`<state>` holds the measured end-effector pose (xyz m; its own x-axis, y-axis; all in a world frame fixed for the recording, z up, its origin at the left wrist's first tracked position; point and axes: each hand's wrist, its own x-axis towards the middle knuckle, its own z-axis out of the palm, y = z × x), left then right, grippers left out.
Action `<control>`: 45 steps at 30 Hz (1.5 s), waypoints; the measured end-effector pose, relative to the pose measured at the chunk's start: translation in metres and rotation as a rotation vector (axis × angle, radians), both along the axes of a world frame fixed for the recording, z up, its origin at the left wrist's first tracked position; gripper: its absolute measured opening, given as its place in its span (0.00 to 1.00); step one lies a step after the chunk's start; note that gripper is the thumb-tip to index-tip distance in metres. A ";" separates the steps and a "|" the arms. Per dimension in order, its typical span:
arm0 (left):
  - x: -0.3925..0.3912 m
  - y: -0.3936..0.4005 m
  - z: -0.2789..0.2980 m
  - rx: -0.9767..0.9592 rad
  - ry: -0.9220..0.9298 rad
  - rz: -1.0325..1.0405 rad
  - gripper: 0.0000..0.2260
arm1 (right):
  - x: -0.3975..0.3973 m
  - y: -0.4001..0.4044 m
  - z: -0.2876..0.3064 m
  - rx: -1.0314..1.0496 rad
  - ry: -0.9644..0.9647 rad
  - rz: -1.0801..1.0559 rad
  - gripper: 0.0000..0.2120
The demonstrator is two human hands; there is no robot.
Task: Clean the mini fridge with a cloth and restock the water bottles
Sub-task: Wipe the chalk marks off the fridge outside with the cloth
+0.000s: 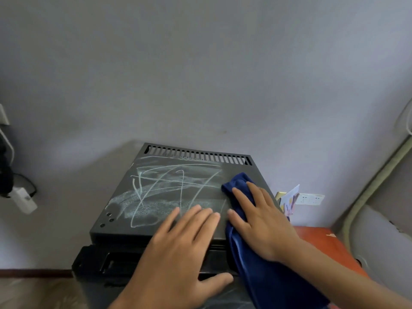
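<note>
Cleaning stage, early. The dark grey metal mini fridge [156, 197], a boxy unit with a slotted vent strip along its back edge, is standing against the pale wall [200, 63]. Its flat top is carrying white chalky scribbles and a hazy smeared patch over the left and middle.

The right hand [258, 221] is lying flat, fingers straight, pressing a dark blue soft cloth [240, 181] onto the right part of the fridge top; the rest of the cloth is hanging down over the front edge. The left hand [185, 248] is resting open just beside it, palm down on the front edge of the top, thumb hooked below the lip (likely bracing the unit).

Progress, as a judgement: the strip of top near the cloth is looking cleaner than the rest, so wiping of the top seems to be under way, but most of the marks are remaining. The fridge interior is not showing, so whether it is wiped cannot be told. No water bottles are appearing anywhere in view; restocking looks not yet begun.

To the right, a white wall socket [310, 199] and an orange surface [323, 239] are sitting low; the paper-like item beside the socket is too blurred to identify.
</note>
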<state>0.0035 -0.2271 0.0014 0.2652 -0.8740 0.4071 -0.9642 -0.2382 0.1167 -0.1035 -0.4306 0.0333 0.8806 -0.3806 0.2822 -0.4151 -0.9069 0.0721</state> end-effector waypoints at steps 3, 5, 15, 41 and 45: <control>0.011 0.014 -0.004 0.001 -0.036 0.104 0.45 | 0.054 -0.032 0.004 0.145 0.144 -0.049 0.33; 0.010 0.014 -0.007 -0.011 -0.057 0.110 0.43 | 0.096 -0.059 0.006 0.249 0.111 -0.101 0.29; 0.004 0.014 -0.004 -0.167 -0.103 0.202 0.39 | 0.167 -0.097 0.015 0.343 0.044 -0.192 0.29; 0.004 0.016 -0.004 -0.250 -0.073 0.135 0.30 | 0.021 0.014 0.007 0.324 0.096 -0.104 0.41; 0.004 0.016 -0.006 -0.261 -0.073 0.138 0.31 | 0.073 -0.021 0.009 0.335 0.118 -0.131 0.41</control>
<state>0.0074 -0.2112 -0.0047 0.3363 -0.6947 0.6358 -0.9328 -0.3388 0.1232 -0.0301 -0.4516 0.0421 0.8373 -0.5462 0.0221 -0.5358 -0.8280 -0.1654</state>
